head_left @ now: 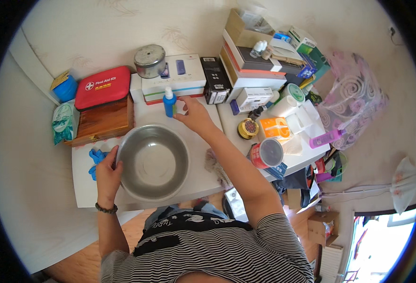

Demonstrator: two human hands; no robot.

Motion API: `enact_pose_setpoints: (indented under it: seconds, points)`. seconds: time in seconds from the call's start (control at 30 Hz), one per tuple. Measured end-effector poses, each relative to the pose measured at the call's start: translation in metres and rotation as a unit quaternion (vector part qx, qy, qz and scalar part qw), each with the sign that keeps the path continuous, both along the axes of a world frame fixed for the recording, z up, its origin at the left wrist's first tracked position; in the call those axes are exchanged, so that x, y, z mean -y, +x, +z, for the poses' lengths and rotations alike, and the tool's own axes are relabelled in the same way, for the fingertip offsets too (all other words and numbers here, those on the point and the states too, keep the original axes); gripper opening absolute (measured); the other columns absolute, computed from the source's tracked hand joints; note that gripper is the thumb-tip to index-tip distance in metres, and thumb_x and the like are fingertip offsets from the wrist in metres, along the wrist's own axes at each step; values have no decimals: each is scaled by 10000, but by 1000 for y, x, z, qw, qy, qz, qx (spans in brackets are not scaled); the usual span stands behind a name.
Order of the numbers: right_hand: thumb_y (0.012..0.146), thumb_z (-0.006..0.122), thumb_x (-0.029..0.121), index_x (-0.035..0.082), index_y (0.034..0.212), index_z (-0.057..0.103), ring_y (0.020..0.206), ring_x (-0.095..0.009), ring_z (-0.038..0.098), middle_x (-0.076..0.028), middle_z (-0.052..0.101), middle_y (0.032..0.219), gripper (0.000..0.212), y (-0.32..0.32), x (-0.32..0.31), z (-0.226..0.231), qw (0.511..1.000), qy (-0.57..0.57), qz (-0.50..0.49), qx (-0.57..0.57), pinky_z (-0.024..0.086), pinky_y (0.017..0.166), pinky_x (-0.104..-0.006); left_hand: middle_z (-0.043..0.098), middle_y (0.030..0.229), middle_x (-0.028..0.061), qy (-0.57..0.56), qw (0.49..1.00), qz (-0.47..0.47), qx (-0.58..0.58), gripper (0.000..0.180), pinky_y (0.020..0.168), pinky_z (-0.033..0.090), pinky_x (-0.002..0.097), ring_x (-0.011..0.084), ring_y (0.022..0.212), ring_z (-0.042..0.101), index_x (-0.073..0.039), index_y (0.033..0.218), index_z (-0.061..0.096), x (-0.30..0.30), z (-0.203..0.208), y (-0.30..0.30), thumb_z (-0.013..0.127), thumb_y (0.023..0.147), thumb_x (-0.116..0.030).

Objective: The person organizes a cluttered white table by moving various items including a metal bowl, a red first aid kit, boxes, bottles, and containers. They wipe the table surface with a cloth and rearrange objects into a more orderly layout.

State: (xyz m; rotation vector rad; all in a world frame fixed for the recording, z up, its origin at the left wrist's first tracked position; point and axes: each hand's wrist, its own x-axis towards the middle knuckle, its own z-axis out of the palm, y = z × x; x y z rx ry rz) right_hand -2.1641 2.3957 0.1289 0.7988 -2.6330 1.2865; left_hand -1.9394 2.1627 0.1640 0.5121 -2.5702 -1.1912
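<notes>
A round stainless steel basin (152,181) sits near the front edge of the white table. My left hand (108,175) grips its left rim, thumb on the inner side. Behind the basin stands a small blue bottle with a white cap (169,103), upright. Just right of that bottle is my right hand (193,115), fingers curved and apart; whether a fingertip touches the bottle I cannot tell. A crumpled blue glove-like item (95,162) lies beside my left hand, partly hidden by it.
At the back left a red first aid pouch (103,87) rests on a wooden box (101,121). A round metal tin (150,61) stands on a white box (184,73). Stacked boxes (250,66), a red-sided jar (266,153) and a pink bottle (326,138) crowd the right side.
</notes>
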Motion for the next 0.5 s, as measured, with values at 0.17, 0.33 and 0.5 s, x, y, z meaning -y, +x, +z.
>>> enact_pose_setpoints:
  seconds: [0.17,0.33,0.5]
  points:
    - [688,810,280,-3,1006,616,770,-346,653,-191,657,794,467,-12,42,8,994,72,47,67,512,710,-417,655,863,103,-18,1000,-13,7,488,639,461,270,152,670,529,-59,1326,561,3,2,10,652,847,-55]
    - [685,806,282,-36,880,652,848,-383,651,-245,659,853,403,-16,84,18,981,89,156,79,508,759,-441,661,1092,120,33,999,-31,-14,486,750,512,282,175,873,622,-60,1336,547,5,9,12,665,864,-62]
    - [693,802,304,-46,859,681,822,-389,655,-285,648,856,407,-24,103,5,966,91,166,177,504,720,-434,630,1141,135,-6,995,-64,-71,449,756,522,300,222,931,625,-46,1304,554,15,24,0,664,870,-79]
